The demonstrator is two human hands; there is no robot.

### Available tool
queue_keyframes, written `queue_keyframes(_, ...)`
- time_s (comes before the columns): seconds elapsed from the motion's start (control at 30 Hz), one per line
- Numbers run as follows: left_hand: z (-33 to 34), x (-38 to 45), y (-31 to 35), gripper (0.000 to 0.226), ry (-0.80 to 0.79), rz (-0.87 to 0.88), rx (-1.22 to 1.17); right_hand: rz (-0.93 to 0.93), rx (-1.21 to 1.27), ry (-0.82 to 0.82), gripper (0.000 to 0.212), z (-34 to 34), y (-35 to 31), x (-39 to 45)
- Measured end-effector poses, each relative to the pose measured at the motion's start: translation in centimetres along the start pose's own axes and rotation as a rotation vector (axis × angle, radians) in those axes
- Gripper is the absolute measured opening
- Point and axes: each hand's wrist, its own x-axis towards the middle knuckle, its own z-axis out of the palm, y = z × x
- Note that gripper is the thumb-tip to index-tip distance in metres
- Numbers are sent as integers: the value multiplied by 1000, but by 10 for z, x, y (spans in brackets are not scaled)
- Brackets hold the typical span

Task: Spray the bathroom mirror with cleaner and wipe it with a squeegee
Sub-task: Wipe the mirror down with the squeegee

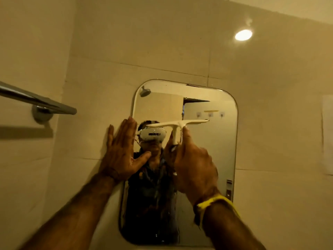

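A rounded rectangular mirror hangs on the tiled wall straight ahead, wet with streaks in its lower half. My right hand grips the handle of a white T-shaped squeegee, whose blade lies level against the glass about a third of the way down. The forefinger stretches up along the handle to the blade. My left hand presses flat, fingers straight, on the mirror's left edge and the tile beside it. No spray bottle is in view.
A chrome towel rail juts out from the wall at the left, level with the mirror's top. A pale sheet is stuck on the tiles at the far right. A lamp's reflection shines on the upper tiles.
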Motion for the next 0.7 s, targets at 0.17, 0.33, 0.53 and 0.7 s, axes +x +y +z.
queue_keyframes(0.17,4,-1,2,106,-76,-54,40,26,-23,80,55,-14,-18,75)
queue_keyframes(0.33,-3,-1,5,113,-89,-70,-3,-38,8,26,65,4,-13,35)
queue_keyframes(0.53,-3,-2,8,132,-91,-186,-135,-108,-8,67,66,8,-22,62)
queue_keyframes(0.7,-4,-2,9,132,-46,-169,-159,-76,-7,105,61,0,-46,101)
